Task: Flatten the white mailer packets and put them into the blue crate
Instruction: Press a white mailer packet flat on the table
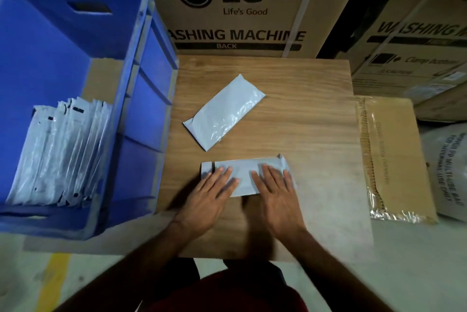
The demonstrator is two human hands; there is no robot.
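On the wooden table: we've got both palms pressing down on the near mailer packet (246, 175), which lies flat along the table (303, 114) edge closest to us.
Left hand: left hand (212, 194) is spread flat over the packet's left end, fingers straight, gripping nothing.
Right hand: right hand (276, 190) does the same on the right end, fingers fanned out, just pushing down.
Second packet: another mailer packet (223, 112) sits further back, angled diagonally, apart from the one under our hands and looking puffier.
Crate: blue crate (75, 34) stands just beside the table on our left, with a row of stacked packets (60, 152) already standing on edge inside.
How it'll handle: we reckon these are light, soft and crinkly poly bags, pretty slick on the glossy face, so they'll probably slide around and spring back if air is trapped. Nothing fragile-looking, though we can't tell what's inside.
Where to grab: probably best to pinch a short end or long edge once it's squashed, then slot it upright next to the others.
Stuff around: LG cardboard boxes (240, 8) behind, a flat cardboard sheet (396, 155) to the right, a white sack (447, 172) past that.
In the way: only the crate's tall wall, which we'd have to lift over.
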